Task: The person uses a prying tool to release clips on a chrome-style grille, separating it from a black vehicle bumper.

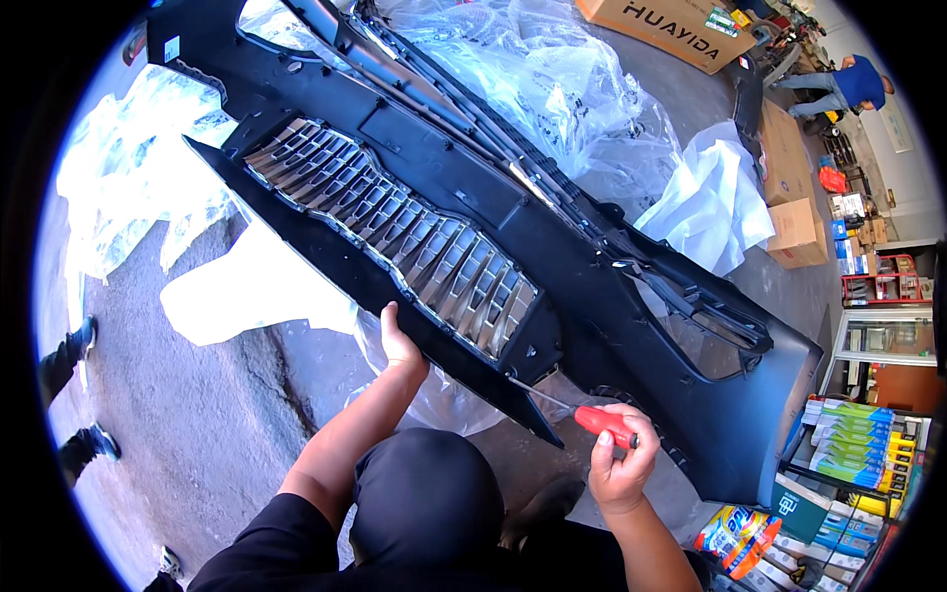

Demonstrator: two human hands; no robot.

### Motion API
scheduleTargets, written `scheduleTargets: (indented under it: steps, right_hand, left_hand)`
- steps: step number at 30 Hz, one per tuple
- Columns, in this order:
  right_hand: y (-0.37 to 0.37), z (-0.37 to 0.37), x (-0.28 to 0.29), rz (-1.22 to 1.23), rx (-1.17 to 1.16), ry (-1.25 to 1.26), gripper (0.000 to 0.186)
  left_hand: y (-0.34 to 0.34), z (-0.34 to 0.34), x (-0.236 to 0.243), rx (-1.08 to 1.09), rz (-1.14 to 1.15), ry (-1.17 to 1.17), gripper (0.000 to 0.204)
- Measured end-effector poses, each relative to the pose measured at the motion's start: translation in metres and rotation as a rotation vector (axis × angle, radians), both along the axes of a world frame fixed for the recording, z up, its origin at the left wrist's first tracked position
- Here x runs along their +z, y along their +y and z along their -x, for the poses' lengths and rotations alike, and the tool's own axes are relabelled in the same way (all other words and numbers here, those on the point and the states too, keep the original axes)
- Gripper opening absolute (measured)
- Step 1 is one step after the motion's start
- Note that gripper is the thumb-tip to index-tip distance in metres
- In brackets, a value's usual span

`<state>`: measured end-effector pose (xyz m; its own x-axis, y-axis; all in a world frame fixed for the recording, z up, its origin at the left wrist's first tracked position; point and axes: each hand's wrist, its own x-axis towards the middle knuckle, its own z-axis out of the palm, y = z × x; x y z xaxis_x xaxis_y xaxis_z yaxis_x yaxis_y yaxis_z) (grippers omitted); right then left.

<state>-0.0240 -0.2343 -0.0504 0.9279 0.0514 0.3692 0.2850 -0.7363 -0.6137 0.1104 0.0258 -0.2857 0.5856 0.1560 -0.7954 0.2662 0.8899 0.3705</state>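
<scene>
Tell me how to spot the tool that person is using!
Find the big black plastic car bumper lying across the concrete floor, then its shiny chrome grille. Just below the grille's lower right end, the right hand holds a red-handled screwdriver: it is the only bright red thing against the bumper.

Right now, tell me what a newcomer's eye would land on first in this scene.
First, the long black car bumper stretching diagonally across the middle, with its shiny chrome grille upper left of centre. Next, the red-handled screwdriver in the right hand at lower centre, tip against the bumper's lower edge, while the left hand steadies that edge below the grille. Crumpled clear plastic wrap lies on the ground behind.
</scene>
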Motion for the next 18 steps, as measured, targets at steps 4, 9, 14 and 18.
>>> scheduleTargets:
  steps: [4,9,14,18]
  right_hand:
    - [-0.002,-0.002,0.0,0.003,-0.006,-0.015,0.039]
    - [0.0,-0.007,-0.005,0.007,0.012,-0.015,0.038]
    - [-0.001,-0.008,-0.011,-0.008,-0.004,-0.016,0.039]
    - [-0.003,-0.011,-0.01,0.002,-0.003,-0.016,0.039]
  left_hand:
    - [-0.002,0.0,0.005,-0.002,-0.01,0.007,0.057]
    - [0.0,0.0,0.0,-0.012,0.009,0.017,0.057]
    - [-0.001,0.001,-0.003,-0.015,0.01,-0.002,0.056]
    - [-0.002,0.0,0.0,-0.015,0.003,0.006,0.055]
